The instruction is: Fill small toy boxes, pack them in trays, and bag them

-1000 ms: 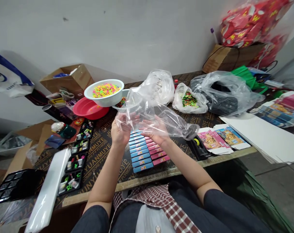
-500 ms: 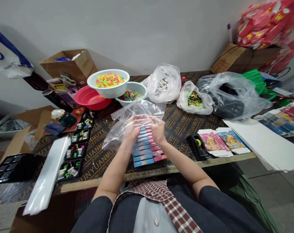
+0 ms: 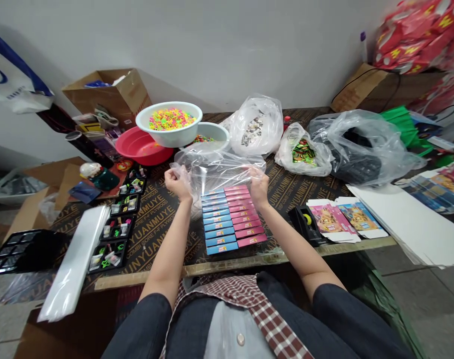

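Note:
A clear plastic bag (image 3: 223,167) is stretched between my two hands, its near edge lying over the far end of the stacked boxes. My left hand (image 3: 179,184) is closed on the bag's left side. On the other side my right hand (image 3: 258,185) grips it with bent fingers. Below the bag lie two rows of small flat boxes, blue boxes (image 3: 220,225) on the left and pink boxes (image 3: 248,224) on the right. They rest close together near the table's front edge.
Behind the bag stand a pale bowl (image 3: 169,133) of colourful bits and a red basin (image 3: 137,149). To the left are black trays (image 3: 116,227) and plastic sleeves (image 3: 75,264). A tape dispenser (image 3: 305,227) and flattened cartons (image 3: 330,219) lie right.
My hands have moved apart, left and right, pulling the bag wide between them. The bag has shifted from around my hands toward the far end, and the boxes show more fully.

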The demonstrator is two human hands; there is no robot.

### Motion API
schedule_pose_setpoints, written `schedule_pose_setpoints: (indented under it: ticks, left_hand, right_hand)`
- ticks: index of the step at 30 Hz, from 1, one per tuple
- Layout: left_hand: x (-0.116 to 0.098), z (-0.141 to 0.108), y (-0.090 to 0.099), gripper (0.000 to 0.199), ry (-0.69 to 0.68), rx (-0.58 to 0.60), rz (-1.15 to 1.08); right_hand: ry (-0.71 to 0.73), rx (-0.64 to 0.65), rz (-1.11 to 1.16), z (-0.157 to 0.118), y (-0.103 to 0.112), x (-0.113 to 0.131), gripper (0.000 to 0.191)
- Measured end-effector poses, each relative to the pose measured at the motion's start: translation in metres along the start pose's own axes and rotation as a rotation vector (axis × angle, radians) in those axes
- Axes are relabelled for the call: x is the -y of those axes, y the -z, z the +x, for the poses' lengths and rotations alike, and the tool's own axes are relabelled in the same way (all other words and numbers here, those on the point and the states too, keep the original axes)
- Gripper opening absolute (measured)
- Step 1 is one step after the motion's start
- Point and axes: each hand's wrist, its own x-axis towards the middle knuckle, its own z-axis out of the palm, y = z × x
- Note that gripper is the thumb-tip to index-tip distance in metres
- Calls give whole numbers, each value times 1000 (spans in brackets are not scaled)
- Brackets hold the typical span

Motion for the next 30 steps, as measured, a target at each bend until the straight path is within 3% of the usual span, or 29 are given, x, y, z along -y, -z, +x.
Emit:
schedule_pose_setpoints:
  ticks: [2,5,9,13,15,19,20,25,30]
  left_hand:
    - [1,3,9,25,-188,-16,188]
    - [-4,1,22,19,-402,54,354]
    - [-15,-8,31,23,-417,55,201]
    - [-17,-3,28,14,-358,19,21]
    - [-9,5,23,24,-267,56,136]
    - [17,15,21,11,79,249,573]
    - [24,13,24,16,144,282,629]
    - [55,-11,44,37,440,500,697]
    - [62,-38,60,42,669,679,625]
  right_hand:
    - [9,-17,-18,8,7,-5,34]
    - [64,-27,-32,23,17,-16,32]
    - [146,-41,-24,36,27,-34,31]
    - [183,-96,-69,41,31,-51,33]
    - [89,-67,-196,46,30,-62,33]
    - [-379,214,-438,50,27,-91,48]
    - [-455,274,-445,47,27,-98,52]
    - [-631,461,-337,18,32,-118,51]
    - [-689,556,-195,-8,42,-113,53]
